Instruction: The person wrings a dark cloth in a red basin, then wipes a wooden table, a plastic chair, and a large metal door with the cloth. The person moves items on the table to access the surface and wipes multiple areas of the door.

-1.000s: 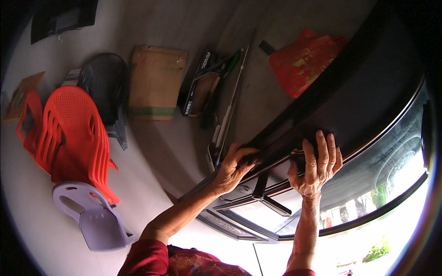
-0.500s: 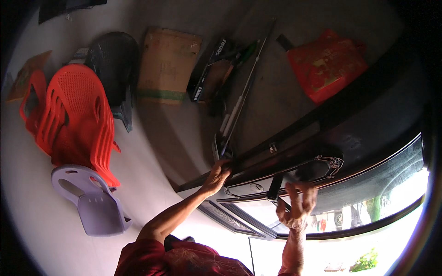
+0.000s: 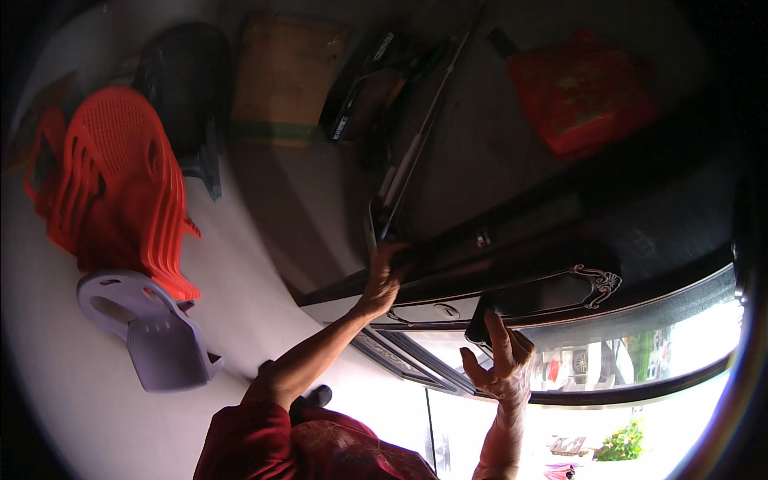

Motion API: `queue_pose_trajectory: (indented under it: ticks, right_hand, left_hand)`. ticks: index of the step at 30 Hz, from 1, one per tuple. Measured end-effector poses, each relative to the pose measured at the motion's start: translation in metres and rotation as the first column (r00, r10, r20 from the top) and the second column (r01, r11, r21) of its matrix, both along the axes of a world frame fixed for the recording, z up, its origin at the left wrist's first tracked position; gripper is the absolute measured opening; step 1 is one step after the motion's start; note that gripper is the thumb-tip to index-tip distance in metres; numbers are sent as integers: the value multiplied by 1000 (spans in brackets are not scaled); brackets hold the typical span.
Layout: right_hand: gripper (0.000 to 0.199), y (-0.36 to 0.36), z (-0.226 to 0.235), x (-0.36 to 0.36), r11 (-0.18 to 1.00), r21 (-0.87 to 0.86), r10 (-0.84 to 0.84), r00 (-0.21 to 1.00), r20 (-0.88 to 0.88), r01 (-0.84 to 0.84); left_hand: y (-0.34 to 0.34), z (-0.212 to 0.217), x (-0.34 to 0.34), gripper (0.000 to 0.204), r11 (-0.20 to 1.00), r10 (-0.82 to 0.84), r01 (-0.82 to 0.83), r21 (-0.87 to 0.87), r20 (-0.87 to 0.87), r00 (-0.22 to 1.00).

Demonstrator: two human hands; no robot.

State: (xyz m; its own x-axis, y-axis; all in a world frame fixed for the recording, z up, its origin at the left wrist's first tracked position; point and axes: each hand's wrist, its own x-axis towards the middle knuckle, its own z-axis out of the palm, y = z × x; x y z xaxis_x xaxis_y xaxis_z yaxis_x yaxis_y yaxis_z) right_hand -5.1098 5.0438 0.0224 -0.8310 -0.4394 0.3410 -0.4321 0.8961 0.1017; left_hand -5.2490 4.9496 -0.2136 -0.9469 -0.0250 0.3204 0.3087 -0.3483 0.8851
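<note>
A dark door [image 3: 664,240] with ornate silvery trim stretches across the right side, its edge facing me. My left hand [image 3: 386,284] is closed round the door's near left edge, its fingertips fading into shadow. Beside the dark lever handle [image 3: 478,324] is my right hand [image 3: 506,364], thumb stretched away and index finger extended over the handle. Whether that finger presses on it I cannot tell. An oval lock plate [image 3: 446,311] sits on the door's edge, left of the handle.
Stacked red plastic chairs [image 3: 128,192] and a pale purple chair [image 3: 164,344] stand at left, a dark chair [image 3: 188,88] behind. A cardboard box [image 3: 284,76], a black box [image 3: 360,92], a long pole [image 3: 424,128] and a red bag [image 3: 572,100] lie beyond the door.
The view has shifted and darkened. My right hand's fingers have straightened, with the index finger now over the handle. My left hand stays at the door's edge, its fingers reaching further up.
</note>
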Motion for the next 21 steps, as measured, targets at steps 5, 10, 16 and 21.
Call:
queue_pose_trajectory:
  ticks: [5,10,16,21]
  right_hand:
    - [77,3,-2,3,1000,14,-20,1000,3,20]
    - [73,6,-7,3,1000,-11,-2,1000,5,2]
    - [70,10,-11,5,999,-34,-14,1000,-8,14]
    - [67,1,-3,2,999,-45,-31,999,-20,30]
  left_hand:
    - [3,-96,7,29,994,75,-59,-93,178,981]
    - [-6,-175,18,31,920,166,54,-388,512,843]
    - [-19,-152,31,14,945,-328,164,284,853,407]
    - [-14,-73,51,17,919,-352,156,363,574,739]
